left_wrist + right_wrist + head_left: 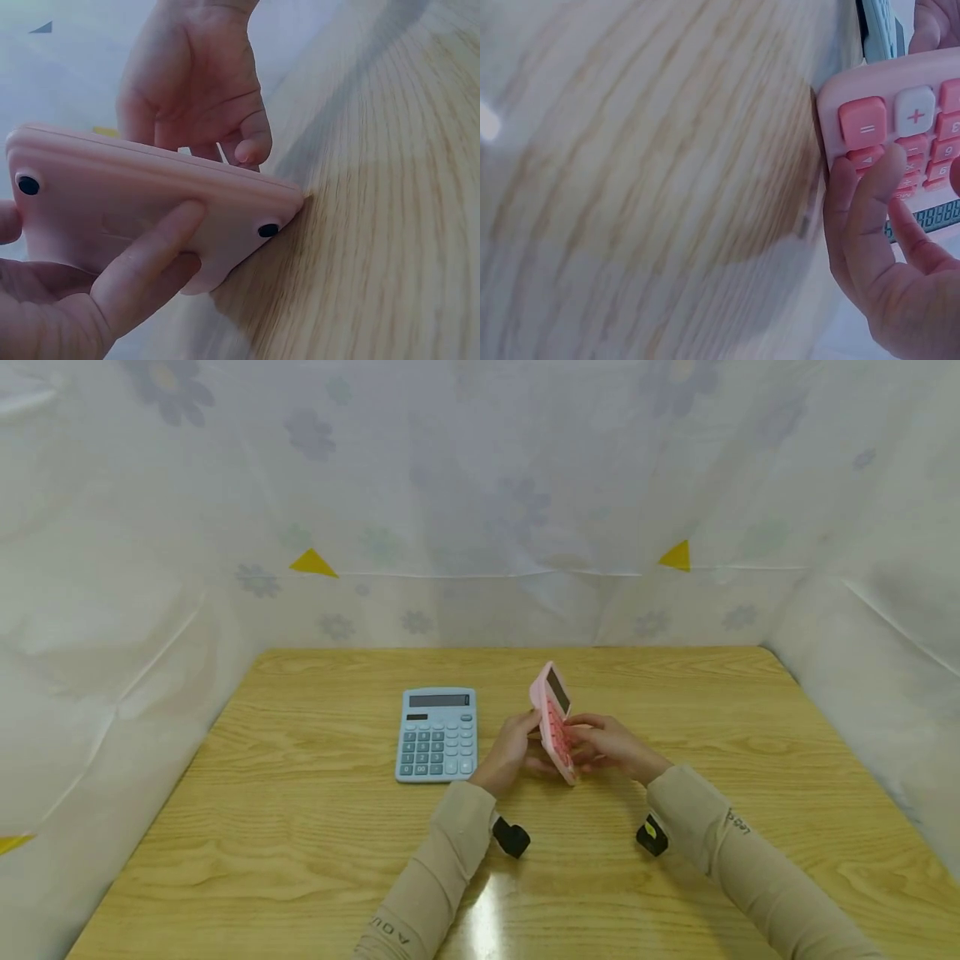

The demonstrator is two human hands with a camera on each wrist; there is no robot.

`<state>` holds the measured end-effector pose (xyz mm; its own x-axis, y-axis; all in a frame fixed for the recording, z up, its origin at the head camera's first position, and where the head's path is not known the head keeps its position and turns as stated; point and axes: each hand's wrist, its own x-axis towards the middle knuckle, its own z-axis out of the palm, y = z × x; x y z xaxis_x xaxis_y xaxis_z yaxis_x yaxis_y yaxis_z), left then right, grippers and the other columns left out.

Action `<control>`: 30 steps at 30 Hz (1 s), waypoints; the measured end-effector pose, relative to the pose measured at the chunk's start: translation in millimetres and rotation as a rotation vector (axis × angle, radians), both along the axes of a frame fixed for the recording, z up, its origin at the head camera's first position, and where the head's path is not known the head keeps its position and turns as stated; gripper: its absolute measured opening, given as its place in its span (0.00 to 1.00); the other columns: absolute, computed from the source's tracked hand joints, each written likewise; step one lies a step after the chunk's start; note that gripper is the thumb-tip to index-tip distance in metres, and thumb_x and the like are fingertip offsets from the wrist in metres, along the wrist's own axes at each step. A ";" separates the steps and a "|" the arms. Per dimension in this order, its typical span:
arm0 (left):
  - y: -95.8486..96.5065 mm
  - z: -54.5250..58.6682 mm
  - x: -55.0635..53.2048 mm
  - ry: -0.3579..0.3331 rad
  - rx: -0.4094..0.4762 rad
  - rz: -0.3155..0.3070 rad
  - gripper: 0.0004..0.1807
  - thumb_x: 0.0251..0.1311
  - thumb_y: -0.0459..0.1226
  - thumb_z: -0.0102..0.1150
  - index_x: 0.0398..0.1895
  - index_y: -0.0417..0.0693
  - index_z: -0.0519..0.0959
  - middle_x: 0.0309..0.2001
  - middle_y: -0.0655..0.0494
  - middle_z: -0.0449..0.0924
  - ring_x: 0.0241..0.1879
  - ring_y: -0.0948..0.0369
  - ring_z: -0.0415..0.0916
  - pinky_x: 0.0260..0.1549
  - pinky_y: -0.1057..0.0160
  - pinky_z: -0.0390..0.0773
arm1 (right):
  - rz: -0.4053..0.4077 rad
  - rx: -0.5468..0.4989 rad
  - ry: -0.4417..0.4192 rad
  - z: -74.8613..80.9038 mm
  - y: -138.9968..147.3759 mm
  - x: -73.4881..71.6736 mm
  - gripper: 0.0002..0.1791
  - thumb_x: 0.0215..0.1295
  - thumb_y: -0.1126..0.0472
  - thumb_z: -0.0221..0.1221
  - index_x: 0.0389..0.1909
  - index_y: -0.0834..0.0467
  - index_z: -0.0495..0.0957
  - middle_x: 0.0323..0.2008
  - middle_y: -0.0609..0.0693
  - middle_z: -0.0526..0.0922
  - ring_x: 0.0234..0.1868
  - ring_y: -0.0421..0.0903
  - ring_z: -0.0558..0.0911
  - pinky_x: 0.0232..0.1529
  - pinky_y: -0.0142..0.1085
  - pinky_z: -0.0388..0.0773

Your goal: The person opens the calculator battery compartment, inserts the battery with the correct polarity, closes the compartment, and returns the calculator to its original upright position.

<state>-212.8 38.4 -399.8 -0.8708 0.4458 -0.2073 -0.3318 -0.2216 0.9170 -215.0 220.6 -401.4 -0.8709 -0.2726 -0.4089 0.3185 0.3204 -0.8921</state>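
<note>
A pink calculator (555,727) stands tilted up on its side over the table, its keys turned toward the right. My left hand (513,745) grips it from behind; in the left wrist view, fingers (154,247) lie across its smooth back between two dark round feet. On the key side is my right hand (611,747), its fingers (870,214) extended over the keys near the equals and plus buttons. Digits show on the display (934,217) in the right wrist view. A blue calculator (437,735) lies face up beside my left hand.
The wooden table (300,843) has a pale flowered sheet (465,485) rising behind it and at both sides. Yellow triangles (312,562) mark the sheet. A black wrist device (512,838) sits under my left sleeve, another (652,836) under the right.
</note>
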 end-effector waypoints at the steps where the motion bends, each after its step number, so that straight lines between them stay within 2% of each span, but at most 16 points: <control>1: -0.9 1.8 0.6 0.000 -0.001 0.003 0.26 0.71 0.43 0.32 0.59 0.29 0.64 0.51 0.32 0.69 0.46 0.37 0.71 0.36 0.43 0.74 | 0.002 0.004 0.008 -0.5 0.5 0.0 0.28 0.68 0.54 0.48 0.63 0.66 0.58 0.40 0.55 0.80 0.32 0.45 0.82 0.32 0.38 0.77; 7: -7.1 20.8 10.3 0.019 -0.055 0.022 0.23 0.71 0.39 0.30 0.58 0.30 0.65 0.50 0.32 0.70 0.47 0.42 0.72 0.40 0.45 0.74 | 0.013 0.031 0.056 -0.6 2.3 0.6 0.26 0.67 0.57 0.50 0.61 0.66 0.60 0.42 0.59 0.77 0.32 0.47 0.81 0.31 0.39 0.77; 10: -8.7 22.8 12.3 0.043 -0.082 0.025 0.23 0.71 0.38 0.30 0.59 0.30 0.65 0.50 0.32 0.71 0.46 0.44 0.73 0.40 0.47 0.75 | 0.015 0.050 0.067 0.3 1.7 1.5 0.25 0.67 0.57 0.51 0.60 0.65 0.61 0.44 0.61 0.76 0.32 0.47 0.81 0.31 0.40 0.77; 15: -8.6 6.8 4.7 0.054 -0.090 0.049 0.22 0.71 0.38 0.32 0.60 0.33 0.65 0.49 0.34 0.73 0.44 0.47 0.75 0.39 0.48 0.75 | 0.004 0.092 0.088 0.5 -1.0 1.7 0.24 0.66 0.59 0.52 0.59 0.66 0.61 0.45 0.63 0.74 0.31 0.47 0.80 0.31 0.40 0.76; 19: -7.8 -5.9 -1.4 0.083 -0.141 0.100 0.21 0.70 0.37 0.35 0.58 0.34 0.68 0.43 0.39 0.76 0.37 0.55 0.76 0.34 0.54 0.77 | -0.029 0.134 0.098 -2.2 -3.0 0.0 0.26 0.64 0.60 0.53 0.59 0.68 0.58 0.44 0.64 0.74 0.31 0.45 0.80 0.30 0.39 0.77; 22: -7.3 -9.0 -2.1 0.106 -0.186 0.142 0.20 0.69 0.36 0.35 0.56 0.34 0.69 0.39 0.42 0.77 0.31 0.61 0.74 0.28 0.59 0.78 | -0.057 0.175 0.090 -4.3 -3.4 -1.4 0.29 0.63 0.59 0.55 0.59 0.69 0.56 0.45 0.64 0.73 0.31 0.44 0.79 0.30 0.37 0.77; 25: -7.2 -9.4 -2.0 0.120 -0.219 0.173 0.19 0.69 0.35 0.35 0.56 0.34 0.69 0.37 0.42 0.78 0.28 0.61 0.74 0.25 0.59 0.77 | -0.077 0.216 0.079 -5.5 -2.8 -2.6 0.31 0.62 0.57 0.56 0.59 0.70 0.57 0.47 0.65 0.71 0.31 0.43 0.78 0.31 0.37 0.77; 28: -7.7 -9.7 -2.0 0.155 -0.316 0.216 0.19 0.68 0.35 0.36 0.57 0.35 0.70 0.40 0.43 0.78 0.32 0.61 0.74 0.27 0.63 0.76 | -0.082 0.247 0.069 -6.4 -1.4 -3.7 0.34 0.61 0.54 0.57 0.60 0.71 0.57 0.50 0.66 0.69 0.32 0.43 0.77 0.32 0.37 0.77; 30: -8.2 -10.5 -2.2 0.173 -0.380 0.245 0.19 0.68 0.36 0.37 0.56 0.36 0.71 0.40 0.45 0.78 0.29 0.62 0.73 0.26 0.64 0.75 | -0.074 0.253 0.065 -7.0 -0.3 -4.1 0.35 0.61 0.53 0.57 0.60 0.71 0.57 0.51 0.67 0.68 0.32 0.43 0.77 0.32 0.36 0.76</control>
